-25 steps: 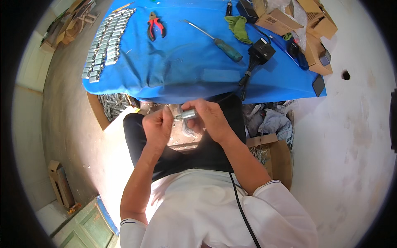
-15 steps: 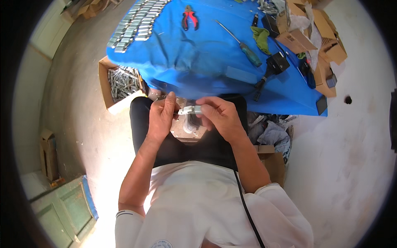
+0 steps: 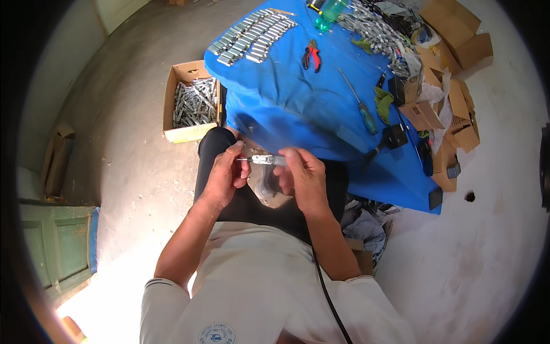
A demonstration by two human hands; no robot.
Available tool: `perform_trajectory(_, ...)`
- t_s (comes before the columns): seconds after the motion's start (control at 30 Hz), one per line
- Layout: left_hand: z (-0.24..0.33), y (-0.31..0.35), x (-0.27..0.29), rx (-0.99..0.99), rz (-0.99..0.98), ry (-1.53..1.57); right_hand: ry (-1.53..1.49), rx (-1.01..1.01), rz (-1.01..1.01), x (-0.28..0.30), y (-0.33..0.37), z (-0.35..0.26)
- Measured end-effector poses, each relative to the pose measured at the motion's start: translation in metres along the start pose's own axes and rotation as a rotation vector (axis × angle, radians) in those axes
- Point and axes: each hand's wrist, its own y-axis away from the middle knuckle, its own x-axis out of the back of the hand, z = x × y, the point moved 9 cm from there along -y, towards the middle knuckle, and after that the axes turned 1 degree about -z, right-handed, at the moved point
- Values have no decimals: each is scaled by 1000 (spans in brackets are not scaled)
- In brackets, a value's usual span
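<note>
Above my lap, a small silver metal fitting (image 3: 263,160) with a narrow jointed body lies almost level between my hands. My left hand (image 3: 225,175) is closed, thumb against fingers, on the thin rod-like end at its left. At the wider right end, my right hand (image 3: 305,175) pinches it between thumb and fingers. Part of that end is hidden by the right fingers. Beyond the hands spreads a table with a blue cloth (image 3: 269,109). Rows of similar-looking silver metal pieces (image 3: 246,40) are laid out at its far left.
On the cloth are red-handled pliers (image 3: 311,56), a screwdriver (image 3: 368,119), a black tool (image 3: 394,136), a green rag (image 3: 383,104) and a green bottle (image 3: 329,16). Metal parts are heaped at the back right, beside torn cardboard (image 3: 458,26). Left of the table stands a box (image 3: 168,109) of metal pieces.
My view has turned, so the table and floor box appear farther right, and more of the table's far side shows. Both hands still hold the fitting over my lap.
</note>
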Motion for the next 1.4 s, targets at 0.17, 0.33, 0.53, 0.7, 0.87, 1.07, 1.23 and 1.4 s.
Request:
perform_trajectory(0.17, 2, -1, 11, -60, 104, 21, 15, -25, -16, -12, 3, 4)
perform_trajectory(0.33, 3, -5, 22, -103, 135, 52, -1, 46, -97, -24, 6, 6)
perform_trajectory(0.53, -1, -10, 32, -125, 116, 98, -21, 37, -144, -33, 7, 10)
perform_trajectory(0.7, 0, -9, 39, -115, 132, 96, -37, 58, -182, -40, 6, 14)
perform_trajectory(0.87, 3, -8, 44, -119, 151, 84, -25, 68, -200, -45, 5, 16)
perform_trajectory(1.07, 0, -10, 47, -129, 148, 120, -47, 45, -224, -47, 5, 20)
perform_trajectory(1.23, 3, -9, 45, -141, 150, 87, -106, 50, -240, -44, 2, 26)
perform_trajectory(1.4, -2, -12, 48, -137, 157, 83, -61, 104, -264, -43, 3, 22)
